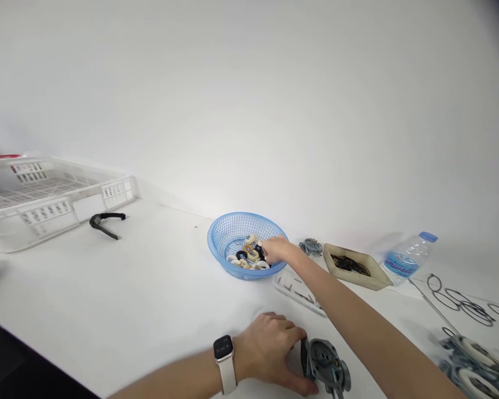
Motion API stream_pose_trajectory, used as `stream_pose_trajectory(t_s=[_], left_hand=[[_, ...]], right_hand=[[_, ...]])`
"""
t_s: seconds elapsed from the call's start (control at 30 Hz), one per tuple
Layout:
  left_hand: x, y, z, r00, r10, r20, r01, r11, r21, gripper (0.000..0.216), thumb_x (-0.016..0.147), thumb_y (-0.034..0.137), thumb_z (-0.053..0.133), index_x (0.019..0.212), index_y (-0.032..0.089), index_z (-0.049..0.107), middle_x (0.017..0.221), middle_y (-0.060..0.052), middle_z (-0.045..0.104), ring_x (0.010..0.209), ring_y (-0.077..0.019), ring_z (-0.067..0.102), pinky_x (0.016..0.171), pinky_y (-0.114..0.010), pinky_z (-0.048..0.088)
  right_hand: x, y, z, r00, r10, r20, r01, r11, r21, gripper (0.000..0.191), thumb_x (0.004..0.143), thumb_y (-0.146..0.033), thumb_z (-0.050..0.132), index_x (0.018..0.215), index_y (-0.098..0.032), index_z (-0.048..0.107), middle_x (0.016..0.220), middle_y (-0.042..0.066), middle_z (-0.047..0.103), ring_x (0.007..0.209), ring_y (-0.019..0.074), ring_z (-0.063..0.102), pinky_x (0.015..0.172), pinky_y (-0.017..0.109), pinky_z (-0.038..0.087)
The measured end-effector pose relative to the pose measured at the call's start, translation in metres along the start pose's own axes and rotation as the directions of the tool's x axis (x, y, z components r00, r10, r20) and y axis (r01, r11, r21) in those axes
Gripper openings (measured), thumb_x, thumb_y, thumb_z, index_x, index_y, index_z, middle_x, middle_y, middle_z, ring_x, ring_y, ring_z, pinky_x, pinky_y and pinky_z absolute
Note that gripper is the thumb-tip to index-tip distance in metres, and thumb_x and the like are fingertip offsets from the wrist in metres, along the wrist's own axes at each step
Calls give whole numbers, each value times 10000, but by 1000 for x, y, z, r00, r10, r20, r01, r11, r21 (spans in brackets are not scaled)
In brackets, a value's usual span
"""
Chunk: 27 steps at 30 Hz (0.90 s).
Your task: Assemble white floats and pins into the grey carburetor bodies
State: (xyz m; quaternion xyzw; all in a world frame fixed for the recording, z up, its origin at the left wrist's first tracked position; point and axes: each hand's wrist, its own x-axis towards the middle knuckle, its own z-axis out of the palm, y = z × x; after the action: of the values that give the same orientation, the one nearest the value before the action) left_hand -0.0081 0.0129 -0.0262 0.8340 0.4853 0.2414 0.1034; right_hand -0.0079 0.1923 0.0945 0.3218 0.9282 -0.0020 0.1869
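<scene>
My left hand (272, 352), with a watch (224, 360) on its wrist, is closed around the side of a grey metal carburetor body (326, 366), standing on the white table. Its open cavity faces up. My right hand (275, 249) reaches across into a blue plastic basket (220, 235), its fingers bent down together among the parts. In the basket lie several curved, C-shaped carburetor floats (253, 255) in white, tan and black. What the right fingertips pinch, if anything, is hidden.
A white tray (293, 299) with small pins lies under my right forearm. Beyond are another carburetor part (311, 246), a beige dish (330, 266) of dark rings, a water bottle (407, 257), loose rings (466, 305) and more carburetor bodies (474, 360). Left: a white crate (87, 208) and a black V-shaped tool (100, 221).
</scene>
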Motion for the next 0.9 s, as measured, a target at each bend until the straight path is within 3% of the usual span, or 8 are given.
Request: stream_pose_trajectory(t_s=[0.13, 0.27, 0.43, 0.57, 0.67, 0.8, 0.9], left_hand=[[-2, 0, -1, 1000, 0, -31, 0, 1000, 13, 625, 643, 752, 780, 962, 228, 664, 777, -17, 715, 709, -251, 711, 669, -323, 493], [-5, 0, -1, 998, 19, -55, -18, 1000, 15, 627, 658, 762, 763, 970, 228, 657, 762, -13, 710, 695, -255, 704, 662, -332, 493], [-5, 1, -1, 998, 14, -58, -15, 1000, -24, 672, 652, 811, 731, 970, 222, 662, 747, -17, 696, 674, -249, 689, 670, -342, 499], [-8, 7, -10, 994, 9, -112, -19, 996, -88, 707, 681, 801, 723, 1067, 212, 671, 819, -49, 707, 729, -263, 684, 728, -376, 524], [-11, 18, -21, 967, -20, -256, -27, 984, -179, 540, 875, 597, 692, 1252, 218, 612, 1026, -89, 723, 899, -277, 684, 802, -395, 540], [-16, 32, -31, 939, -40, -342, -65, 955, -290, 480, 993, 374, 636, 1436, 265, 487, 1237, -101, 680, 1091, -253, 649, 915, -379, 543], [-17, 38, -32, 930, 31, -366, -143, 948, -284, 388, 1012, 282, 620, 1390, 273, 533, 1165, -87, 711, 1033, -231, 669, 897, -366, 540]], right_hand=[[-23, 12, -3, 988, -62, -140, 79, 989, 121, 255, 1005, -342, 645, 1174, -151, 654, 1205, 90, 650, 1065, 232, 644, 941, 449, 547], [-75, 24, -6, 918, -125, -376, 246, 924, 293, 158, 986, -298, 606, 1079, -194, 681, 1229, 75, 657, 1129, 214, 611, 993, 355, 498], [-157, 40, 33, 852, -93, -516, 376, 795, 477, 226, 979, -432, 599, 1016, -224, 679, 1263, 79, 663, 1121, 234, 640, 964, 345, 525], [-205, 48, 84, 857, -55, -512, 389, 721, 574, 154, 981, -388, 623, 1019, -248, 676, 1289, 84, 637, 1194, 254, 614, 1025, 381, 500], [-226, 47, 109, 863, -26, -505, 388, 675, 628, 116, 983, -339, 616, 1019, -254, 685, 1277, 89, 623, 1188, 255, 611, 1023, 389, 509], [-239, 38, 119, 873, -67, -482, 437, 543, 717, 91, 973, -290, 630, 1008, -261, 709, 1283, 76, 582, 1141, 228, 611, 977, 356, 539], [-243, 34, 120, 885, -102, -454, 436, 526, 730, 120, 987, -277, 617, 1023, -277, 732, 1282, 69, 566, 1089, 207, 619, 957, 342, 546]])
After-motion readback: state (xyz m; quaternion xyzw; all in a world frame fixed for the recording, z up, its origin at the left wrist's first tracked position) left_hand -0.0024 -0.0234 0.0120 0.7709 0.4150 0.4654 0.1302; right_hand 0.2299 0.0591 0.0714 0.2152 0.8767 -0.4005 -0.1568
